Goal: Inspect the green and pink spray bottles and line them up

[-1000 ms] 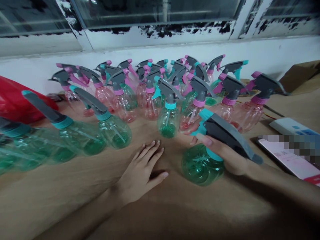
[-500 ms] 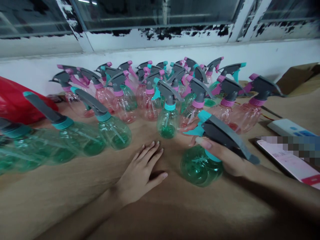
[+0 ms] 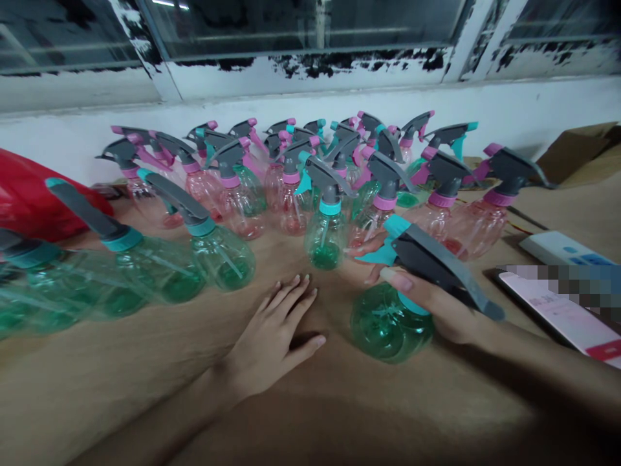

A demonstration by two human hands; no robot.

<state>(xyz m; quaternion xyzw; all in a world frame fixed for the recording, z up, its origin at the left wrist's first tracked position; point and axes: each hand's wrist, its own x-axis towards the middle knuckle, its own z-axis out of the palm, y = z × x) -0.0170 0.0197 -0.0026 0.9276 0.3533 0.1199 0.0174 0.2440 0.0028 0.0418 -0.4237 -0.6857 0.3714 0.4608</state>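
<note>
My right hand [image 3: 422,291] grips a green spray bottle [image 3: 385,327] around its neck, below the grey and turquoise trigger head. The bottle is tilted, and the fingertips behind the trigger are partly hidden. Flat on the table [image 3: 291,421] lies my left hand [image 3: 272,340], its fingers stretched out and holding nothing. Just beyond those fingers stands another green spray bottle [image 3: 326,239] with a turquoise collar. To the left is a row of green spray bottles, the closest being a clear green one [image 3: 223,259] with its nozzle pointing up and left.
Several pink spray bottles [image 3: 242,210] and green ones crowd the back of the table before a white wall. A red bag [image 3: 43,194] sits at far left. On the right are a phone [image 3: 557,310], a white device [image 3: 557,249] and a cardboard piece [image 3: 577,155].
</note>
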